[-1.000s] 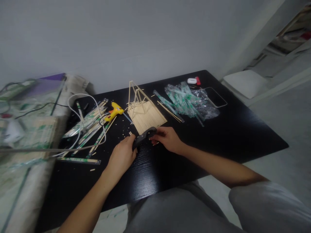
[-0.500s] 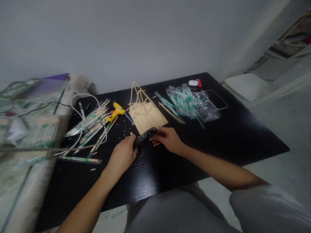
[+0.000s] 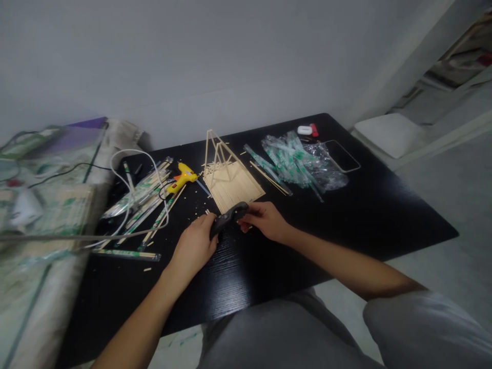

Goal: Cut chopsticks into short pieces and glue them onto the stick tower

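Note:
My left hand (image 3: 196, 240) is wrapped around the handle of a black hand tool (image 3: 226, 219) with a curved head; its exact kind is hard to make out. At the tool's far end, the fingers of my right hand (image 3: 265, 220) are pinched together, and whatever they hold is too small to name. Just beyond the tool sits a model of thin wooden sticks (image 3: 232, 184), a flat base of sticks laid side by side with upright triangular frames at its back left. Short stick offcuts lie around it.
To the left lie a yellow glue gun (image 3: 182, 178), wrapped chopsticks (image 3: 148, 197) and a white cable (image 3: 168, 205). Crumpled plastic wrappers (image 3: 292, 161), a phone-like dark slab (image 3: 342, 156) and a white case (image 3: 305, 130) are to the right. The black table (image 3: 307, 251) meets a wall behind.

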Demonstrator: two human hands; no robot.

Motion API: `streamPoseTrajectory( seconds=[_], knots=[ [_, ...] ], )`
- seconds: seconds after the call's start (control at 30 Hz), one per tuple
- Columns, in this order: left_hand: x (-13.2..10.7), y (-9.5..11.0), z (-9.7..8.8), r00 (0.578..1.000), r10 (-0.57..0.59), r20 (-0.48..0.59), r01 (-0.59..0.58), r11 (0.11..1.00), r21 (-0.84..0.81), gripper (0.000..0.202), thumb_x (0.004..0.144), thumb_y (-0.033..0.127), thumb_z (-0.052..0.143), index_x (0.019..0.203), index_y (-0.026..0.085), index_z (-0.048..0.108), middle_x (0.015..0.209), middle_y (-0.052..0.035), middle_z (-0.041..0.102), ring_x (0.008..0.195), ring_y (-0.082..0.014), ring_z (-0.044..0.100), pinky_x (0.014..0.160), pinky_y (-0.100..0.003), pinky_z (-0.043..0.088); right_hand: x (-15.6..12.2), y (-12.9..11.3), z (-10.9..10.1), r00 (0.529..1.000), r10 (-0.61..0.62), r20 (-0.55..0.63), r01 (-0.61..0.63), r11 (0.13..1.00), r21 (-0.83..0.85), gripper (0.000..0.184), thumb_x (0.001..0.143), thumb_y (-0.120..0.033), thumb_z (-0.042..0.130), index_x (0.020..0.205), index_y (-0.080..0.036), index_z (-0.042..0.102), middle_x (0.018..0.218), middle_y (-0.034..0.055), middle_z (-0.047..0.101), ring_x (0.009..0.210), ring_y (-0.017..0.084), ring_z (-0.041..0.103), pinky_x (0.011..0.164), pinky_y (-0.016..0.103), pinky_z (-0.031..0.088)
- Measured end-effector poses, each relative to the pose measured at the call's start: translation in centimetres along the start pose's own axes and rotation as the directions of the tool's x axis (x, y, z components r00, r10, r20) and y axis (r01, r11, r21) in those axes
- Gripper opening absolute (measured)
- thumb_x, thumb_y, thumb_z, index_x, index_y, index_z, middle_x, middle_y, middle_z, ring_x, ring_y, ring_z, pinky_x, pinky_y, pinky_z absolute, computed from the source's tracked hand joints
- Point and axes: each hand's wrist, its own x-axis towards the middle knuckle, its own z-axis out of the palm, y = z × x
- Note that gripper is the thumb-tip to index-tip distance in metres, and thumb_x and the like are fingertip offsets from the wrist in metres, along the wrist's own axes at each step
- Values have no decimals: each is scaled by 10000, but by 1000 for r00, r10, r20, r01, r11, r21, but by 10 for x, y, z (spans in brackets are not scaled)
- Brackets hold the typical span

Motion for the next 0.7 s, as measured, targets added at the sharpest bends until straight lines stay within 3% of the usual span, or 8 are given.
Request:
streamPoseTrajectory(
  seconds=[0.37, 0.7],
  knots=[
    [-3, -3, 2, 999, 29, -17, -30, 999, -20, 145, 877, 79, 507, 935, 211, 505, 860, -51, 632, 766, -224, 662, 686, -313, 494, 0, 0, 2, 1000, 0, -25, -2, 999, -43, 378, 704, -493, 851, 767, -147, 712, 683, 5, 697, 559, 118, 639, 574, 259, 567],
    [0, -3, 2, 1000, 19, -1, -19, 1000, -2, 148, 884, 107, 503, 1005, 190, 518, 949, -91, 643, 866, -256, 661, 767, -357, 517, -1, -3, 0, 997, -44, -55, 37, 991, -131, 320, 710, -441, 848, 773, -154, 721, 633, -8, 684, 577, 130, 646, 636, 275, 565]
  ],
)
